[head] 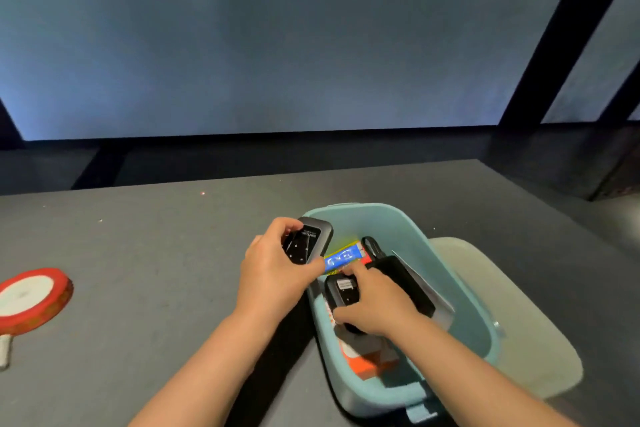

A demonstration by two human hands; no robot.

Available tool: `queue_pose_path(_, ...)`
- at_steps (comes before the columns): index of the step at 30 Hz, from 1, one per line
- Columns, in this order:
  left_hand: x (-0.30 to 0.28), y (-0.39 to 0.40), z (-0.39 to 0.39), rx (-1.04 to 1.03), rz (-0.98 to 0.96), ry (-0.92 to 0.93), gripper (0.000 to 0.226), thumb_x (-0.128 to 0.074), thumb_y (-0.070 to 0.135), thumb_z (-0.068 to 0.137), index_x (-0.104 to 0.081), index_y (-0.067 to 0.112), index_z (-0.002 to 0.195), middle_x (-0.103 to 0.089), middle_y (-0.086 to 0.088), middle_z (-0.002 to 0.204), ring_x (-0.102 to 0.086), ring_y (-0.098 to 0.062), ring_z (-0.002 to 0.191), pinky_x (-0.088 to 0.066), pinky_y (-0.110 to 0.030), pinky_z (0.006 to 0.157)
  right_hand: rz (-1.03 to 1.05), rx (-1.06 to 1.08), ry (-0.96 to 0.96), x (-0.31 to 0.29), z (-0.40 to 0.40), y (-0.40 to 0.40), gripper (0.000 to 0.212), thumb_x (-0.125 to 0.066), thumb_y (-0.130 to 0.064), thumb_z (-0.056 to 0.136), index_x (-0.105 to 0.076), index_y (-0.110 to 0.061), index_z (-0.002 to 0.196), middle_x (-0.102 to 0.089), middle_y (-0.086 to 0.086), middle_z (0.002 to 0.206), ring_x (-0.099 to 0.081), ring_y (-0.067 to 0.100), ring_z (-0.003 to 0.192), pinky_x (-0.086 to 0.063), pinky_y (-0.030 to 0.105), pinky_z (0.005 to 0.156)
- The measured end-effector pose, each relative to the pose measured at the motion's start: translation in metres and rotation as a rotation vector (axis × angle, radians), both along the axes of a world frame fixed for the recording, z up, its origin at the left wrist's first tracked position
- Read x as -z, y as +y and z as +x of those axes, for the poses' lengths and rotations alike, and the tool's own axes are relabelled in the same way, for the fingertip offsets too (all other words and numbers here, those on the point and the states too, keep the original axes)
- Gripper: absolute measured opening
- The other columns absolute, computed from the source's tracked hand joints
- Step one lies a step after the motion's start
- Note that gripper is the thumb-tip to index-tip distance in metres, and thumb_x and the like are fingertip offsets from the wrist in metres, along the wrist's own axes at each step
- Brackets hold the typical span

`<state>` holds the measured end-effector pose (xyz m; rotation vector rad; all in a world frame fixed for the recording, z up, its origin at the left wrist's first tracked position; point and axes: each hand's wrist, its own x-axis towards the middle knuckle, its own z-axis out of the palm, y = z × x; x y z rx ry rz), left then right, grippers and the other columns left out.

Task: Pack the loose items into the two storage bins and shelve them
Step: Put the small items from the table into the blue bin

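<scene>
A light blue bin (408, 222) stands on the grey table, right of centre. My left hand (273, 274) grips a dark rounded device (308, 241) over the bin's left rim. My right hand (377, 308) reaches inside the bin and holds a second dark device (341, 291). Also in the bin lie a blue and yellow packet (343, 257), a black flat box (401, 281) and an orange box (370, 362). A pale green bin (512, 315) sits right behind the blue one, mostly hidden by it.
A red and white paddle-shaped item (33, 300) lies at the table's left edge. The grey table (156, 253) ends at a dark gap before a blue-grey wall. A black post (561, 45) leans at the upper right.
</scene>
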<state>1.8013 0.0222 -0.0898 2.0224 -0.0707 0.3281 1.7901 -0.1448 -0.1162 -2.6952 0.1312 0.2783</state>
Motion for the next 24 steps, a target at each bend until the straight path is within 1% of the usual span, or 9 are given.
queue_pose_path(6, -0.004, -0.005, 0.002, -0.008, 0.025, 0.007, 0.051, -0.078, 0.029, 0.057, -0.055, 0.035, 0.102, -0.062, 0.013, 0.097, -0.057, -0.007, 0.096, -0.053, -0.034, 0.080, -0.091, -0.077, 0.101, 0.008, 0.010, 0.005, 0.074, -0.071, -0.045, 0.073, -0.039, -0.023, 0.136, -0.048, 0.006, 0.132, -0.049, 0.027, 0.122, -0.044, 0.035, 0.094)
queue_pose_path(9, -0.005, -0.006, 0.001, 0.004, 0.035, 0.008, 0.052, -0.079, 0.031, 0.058, -0.055, 0.036, 0.104, -0.062, 0.014, 0.098, -0.057, -0.008, 0.097, -0.054, -0.035, 0.080, 0.004, -0.027, -0.023, -0.001, 0.010, -0.001, 0.045, -0.062, -0.043, 0.084, -0.056, -0.025, 0.125, -0.061, 0.000, 0.120, -0.058, 0.022, 0.110, -0.047, 0.033, 0.089)
queue_pose_path(10, -0.005, -0.007, 0.000, 0.014, 0.037, 0.009, 0.052, -0.079, 0.031, 0.059, -0.055, 0.036, 0.104, -0.061, 0.015, 0.098, -0.056, -0.008, 0.098, -0.054, -0.035, 0.081, 0.147, 0.042, -0.107, -0.008, 0.009, -0.003, 0.031, -0.058, -0.040, 0.089, -0.063, -0.025, 0.115, -0.066, 0.000, 0.111, -0.061, 0.021, 0.102, -0.048, 0.034, 0.086)
queue_pose_path(12, -0.004, -0.010, -0.003, 0.032, 0.033, 0.006, 0.053, -0.080, 0.035, 0.058, -0.054, 0.037, 0.105, -0.061, 0.015, 0.099, -0.056, -0.007, 0.098, -0.054, -0.035, 0.082, 0.612, 0.211, -0.189, -0.024, 0.005, -0.004, 0.025, -0.051, -0.037, 0.095, -0.067, -0.019, 0.098, -0.069, 0.002, 0.095, -0.064, 0.019, 0.089, -0.052, 0.037, 0.078)
queue_pose_path(14, -0.004, -0.017, -0.007, 0.058, 0.031, -0.009, 0.054, -0.079, 0.040, 0.058, -0.054, 0.037, 0.106, -0.061, 0.015, 0.099, -0.055, -0.005, 0.099, -0.052, -0.031, 0.083, 1.019, 0.291, -0.111, -0.039, 0.001, -0.002, 0.023, -0.054, -0.037, 0.095, -0.066, -0.018, 0.100, -0.069, 0.002, 0.093, -0.068, 0.016, 0.083, -0.055, 0.033, 0.069)
queue_pose_path(15, -0.004, -0.022, -0.010, 0.075, 0.034, -0.017, 0.054, -0.079, 0.040, 0.059, -0.053, 0.036, 0.106, -0.060, 0.016, 0.099, -0.054, -0.004, 0.100, -0.050, -0.027, 0.083, 1.079, 0.292, -0.105, -0.042, -0.001, -0.002, 0.021, -0.058, -0.034, 0.093, -0.064, -0.017, 0.103, -0.069, 0.002, 0.093, -0.069, 0.013, 0.078, -0.055, 0.030, 0.066)
queue_pose_path(17, -0.002, -0.031, -0.014, 0.111, 0.060, -0.043, 0.052, -0.079, 0.037, 0.061, -0.053, 0.036, 0.107, -0.060, 0.018, 0.098, -0.053, -0.004, 0.101, -0.048, -0.023, 0.082, 1.069, 0.307, -0.163, -0.040, -0.002, 0.000, 0.020, -0.065, -0.022, 0.090, -0.061, -0.014, 0.108, -0.071, 0.006, 0.093, -0.069, 0.012, 0.073, -0.054, 0.029, 0.062)
queue_pose_path(21, 0.005, -0.033, -0.015, 0.165, 0.077, -0.033, 0.053, -0.078, 0.037, 0.067, -0.053, 0.038, 0.113, -0.059, 0.022, 0.107, -0.052, -0.004, 0.104, -0.046, -0.023, 0.086, 1.062, 0.350, -0.196, -0.038, 0.005, -0.012, 0.014, -0.060, -0.009, 0.091, -0.061, -0.009, 0.105, -0.072, 0.012, 0.093, -0.069, 0.020, 0.075, -0.054, 0.028, 0.059)
queue_pose_path(24, 0.016, -0.021, -0.016, 0.147, 0.113, 0.008, 0.048, -0.069, 0.036, 0.080, -0.050, 0.034, 0.124, -0.055, 0.014, 0.119, -0.046, -0.005, 0.114, -0.035, -0.018, 0.088, 0.847, 0.324, -0.154, -0.027, 0.018, -0.031, 0.010, -0.058, -0.008, 0.091, -0.061, -0.015, 0.097, -0.067, 0.009, 0.085, -0.064, 0.021, 0.074, -0.053, 0.033, 0.065)
